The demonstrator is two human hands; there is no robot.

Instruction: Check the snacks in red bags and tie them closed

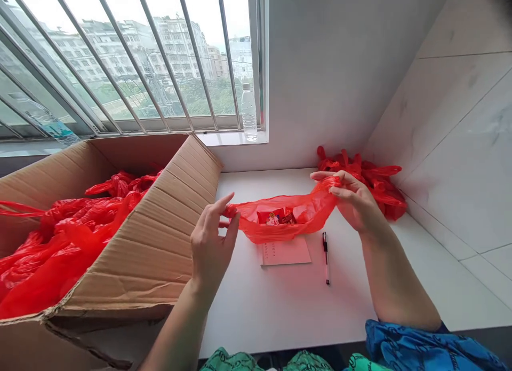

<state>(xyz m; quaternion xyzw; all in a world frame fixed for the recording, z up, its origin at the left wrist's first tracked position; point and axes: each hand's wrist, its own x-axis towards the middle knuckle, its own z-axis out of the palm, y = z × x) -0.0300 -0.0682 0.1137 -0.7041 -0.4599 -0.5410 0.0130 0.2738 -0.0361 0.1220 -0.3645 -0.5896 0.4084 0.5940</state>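
A red plastic bag (280, 221) hangs stretched open between my two hands above the white table (288, 301). Small red snack packets (276, 217) lie inside it. My left hand (212, 243) pinches the bag's left handle with thumb and fingertips. On the right, my right hand (356, 200) grips the other handle, fingers closed on the plastic. A small paper note (286, 252) lies flat on the table just under the bag, and a black pen (326, 256) rests beside it to the right.
A large open cardboard box (152, 253) full of red plastic bags (60, 237) stands at the left. More red bags (376, 184) are piled in the far right corner by the tiled wall. A clear water bottle (248, 112) stands on the window sill.
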